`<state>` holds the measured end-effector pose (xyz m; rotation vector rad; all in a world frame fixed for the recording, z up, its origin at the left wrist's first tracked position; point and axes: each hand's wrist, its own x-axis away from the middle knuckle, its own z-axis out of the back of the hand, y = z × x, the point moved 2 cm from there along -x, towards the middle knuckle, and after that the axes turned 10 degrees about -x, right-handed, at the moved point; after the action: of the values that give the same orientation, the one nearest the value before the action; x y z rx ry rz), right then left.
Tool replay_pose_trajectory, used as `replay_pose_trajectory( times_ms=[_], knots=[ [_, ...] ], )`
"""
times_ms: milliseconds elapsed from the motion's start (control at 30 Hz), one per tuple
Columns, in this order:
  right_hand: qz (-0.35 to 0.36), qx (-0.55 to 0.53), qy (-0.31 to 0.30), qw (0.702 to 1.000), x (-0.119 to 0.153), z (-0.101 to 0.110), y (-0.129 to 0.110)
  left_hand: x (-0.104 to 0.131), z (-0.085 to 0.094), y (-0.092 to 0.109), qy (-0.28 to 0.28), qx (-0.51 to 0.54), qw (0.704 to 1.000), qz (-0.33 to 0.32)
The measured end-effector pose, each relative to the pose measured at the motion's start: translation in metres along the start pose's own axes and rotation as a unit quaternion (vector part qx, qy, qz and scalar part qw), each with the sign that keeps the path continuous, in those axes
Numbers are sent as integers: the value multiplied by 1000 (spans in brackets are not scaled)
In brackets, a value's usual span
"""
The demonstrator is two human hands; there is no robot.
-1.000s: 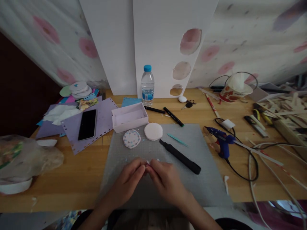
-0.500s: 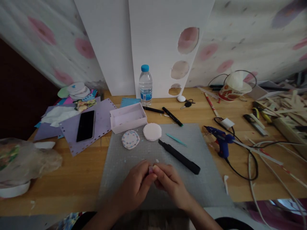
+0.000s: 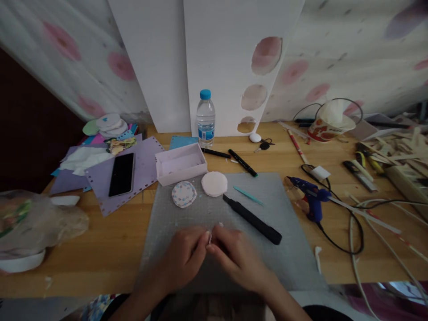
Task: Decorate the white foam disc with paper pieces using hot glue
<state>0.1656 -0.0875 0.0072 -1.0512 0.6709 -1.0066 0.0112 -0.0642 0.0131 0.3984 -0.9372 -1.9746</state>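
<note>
Currently between the fingertips: a small pale pinkish piece (image 3: 209, 237), above the near half of the grey cutting mat (image 3: 200, 218); only a thin edge shows, where half a second earlier more of its pink face was visible.
Left hand: the bare left hand (image 3: 185, 254) is curled nearly closed, thumb and fingers holding the piece.
Right hand: the bare right hand (image 3: 239, 256) is curled narrow, fingertips right at the piece; whether it grips it, I cannot tell. The meeting point of the two hands has shifted slightly left over the mat.
Discs: beyond the hands, the round patterned disc with blue and pink marks (image 3: 183, 194) and the plain round white disc (image 3: 214, 184) lie as before.
Tools: the long black flat-bladed cutter (image 3: 256, 221) rests diagonally right of the hands, the slim teal tool (image 3: 248, 195) just beyond it; both unmoved.
Box: the open pale-lilac paper box (image 3: 181, 163) sits at the mat's far edge, in front of the clear blue-capped bottle (image 3: 206, 122).
Right side: the blue glue gun (image 3: 310, 196) lies on the wooden surface (image 3: 110, 249), its place unchanged.
</note>
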Motion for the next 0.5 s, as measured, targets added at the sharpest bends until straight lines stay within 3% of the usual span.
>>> replay_pose_trajectory(
  times_ms=[133, 233, 500],
  knots=[
    [20, 61, -49, 997, 3, 1, 2, 1, 3, 0, -78, 92, 989, 90],
    [21, 109, -50, 993, 4, -2, 3, 0, 5, -3, -122, 129, 976, 125],
    [17, 214, -69, 974, 1, -10, 10, -4, -4, -15, -75, 144, 976, 147]
  ],
)
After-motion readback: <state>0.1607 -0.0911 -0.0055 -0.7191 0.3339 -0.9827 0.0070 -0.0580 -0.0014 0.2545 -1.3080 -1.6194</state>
